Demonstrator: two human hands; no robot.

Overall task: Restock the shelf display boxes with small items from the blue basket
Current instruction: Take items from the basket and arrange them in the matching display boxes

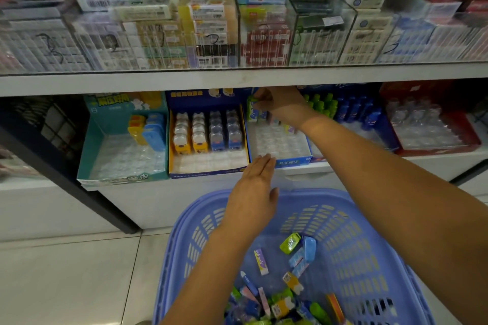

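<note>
Here, the right hand [274, 100] pinches a green item [253, 103], seating it at the back of the display box [293, 161] so rows fill rearward. The left hand [254, 187], fingers straight, steadies the box's front. The blue basket [356, 240] sits below, within reach.

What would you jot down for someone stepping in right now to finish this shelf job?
Right hand: reaching under the upper shelf, pinching a green item at the back of the blue display box.
Left hand: open, fingers straight, touching that box's front edge, holding nothing.
Blue basket: on the floor below the hands, many small items still inside, including a green one and a purple-and-white one.
Done: a few items stand at the back of the blue display box.
Left: most of its clear tray is empty; the teal box to the left is also mostly empty.
</note>
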